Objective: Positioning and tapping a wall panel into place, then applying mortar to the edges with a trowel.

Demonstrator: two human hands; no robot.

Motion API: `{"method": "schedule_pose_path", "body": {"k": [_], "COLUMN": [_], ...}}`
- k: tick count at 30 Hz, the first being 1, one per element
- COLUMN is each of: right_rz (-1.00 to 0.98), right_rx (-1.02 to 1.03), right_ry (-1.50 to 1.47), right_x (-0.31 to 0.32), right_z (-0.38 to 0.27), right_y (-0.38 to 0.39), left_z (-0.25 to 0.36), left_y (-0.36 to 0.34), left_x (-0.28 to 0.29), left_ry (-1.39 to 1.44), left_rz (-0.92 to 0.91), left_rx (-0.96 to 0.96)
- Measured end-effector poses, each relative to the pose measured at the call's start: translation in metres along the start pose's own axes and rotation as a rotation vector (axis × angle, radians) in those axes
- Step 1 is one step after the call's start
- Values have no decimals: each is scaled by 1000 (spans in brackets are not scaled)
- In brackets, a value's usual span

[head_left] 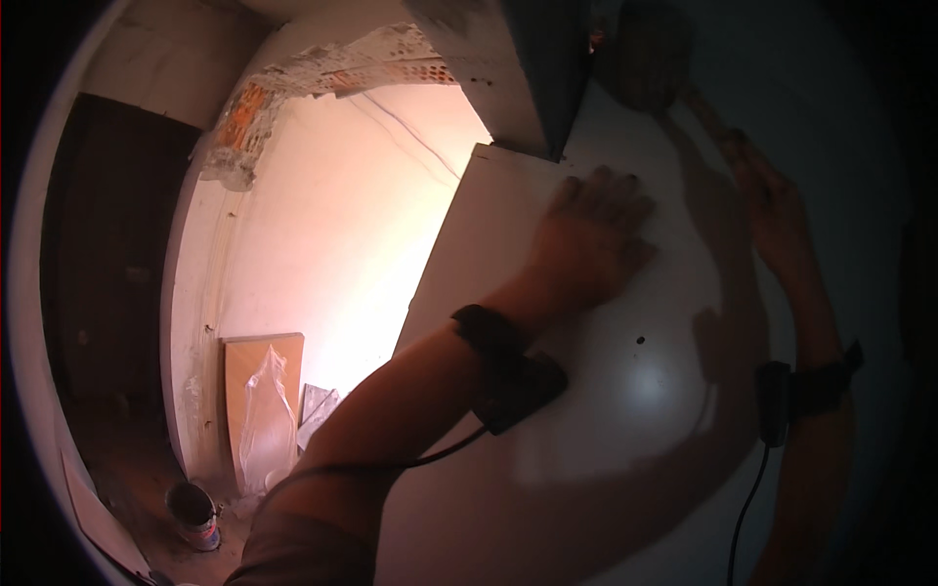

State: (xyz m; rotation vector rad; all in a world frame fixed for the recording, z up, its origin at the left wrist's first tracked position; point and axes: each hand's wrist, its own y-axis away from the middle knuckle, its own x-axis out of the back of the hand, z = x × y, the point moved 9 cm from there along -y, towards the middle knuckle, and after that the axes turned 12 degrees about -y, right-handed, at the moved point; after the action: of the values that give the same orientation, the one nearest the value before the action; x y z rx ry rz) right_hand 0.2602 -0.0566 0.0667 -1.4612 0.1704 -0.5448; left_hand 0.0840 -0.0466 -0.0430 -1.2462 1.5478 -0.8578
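A large smooth white panel (586,420) fills the middle and right of the head view, with a small dark hole in it. My left hand (594,234) lies against its upper part, fingers stretched out and slightly blurred. To the right, the fingers of my right hand (770,195) wrap round the handle of a mallet (645,57). The mallet's broad dark head is raised near the panel's top edge, dim and smeared, so its material is unclear. Both wrists wear a black strap with a small box and a cable.
A grey box-shaped beam (518,73) meets the panel's upper left corner. Beyond the panel's left edge is a brightly lit wall opening with broken brick (391,61) along its top. A bucket (192,510) and a plastic-draped board (262,391) stand lower left.
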Motion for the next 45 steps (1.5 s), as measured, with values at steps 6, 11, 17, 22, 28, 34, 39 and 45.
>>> {"method": "schedule_pose_path", "body": {"k": [6, 11, 17, 22, 28, 34, 39, 45], "right_rz": [-81, -10, -25, 26, 171, 302, 362, 468], "right_rx": [-65, 37, 9, 11, -45, -28, -599, -488], "right_ry": [-54, 33, 97, 50, -38, 65, -291, -631], "right_x": [1, 3, 10, 20, 39, 46, 34, 12], "right_z": [8, 11, 12, 30, 38, 59, 66, 22], "right_y": [11, 21, 38, 66, 129, 201, 278, 307], "left_z": [-67, -106, -166, -194, -158, -139, -138, -133], "left_y": [30, 42, 59, 72, 23, 18, 37, 21], "left_x": [5, 17, 8, 18, 42, 40, 47, 51], "left_ry": [-226, -341, -660, -507, -253, -311, -293, -286], "left_rz": [-111, -65, -247, -182, 96, 122, 194, 185], "left_rx": [171, 294, 399, 533, 304, 174, 211, 129]}}
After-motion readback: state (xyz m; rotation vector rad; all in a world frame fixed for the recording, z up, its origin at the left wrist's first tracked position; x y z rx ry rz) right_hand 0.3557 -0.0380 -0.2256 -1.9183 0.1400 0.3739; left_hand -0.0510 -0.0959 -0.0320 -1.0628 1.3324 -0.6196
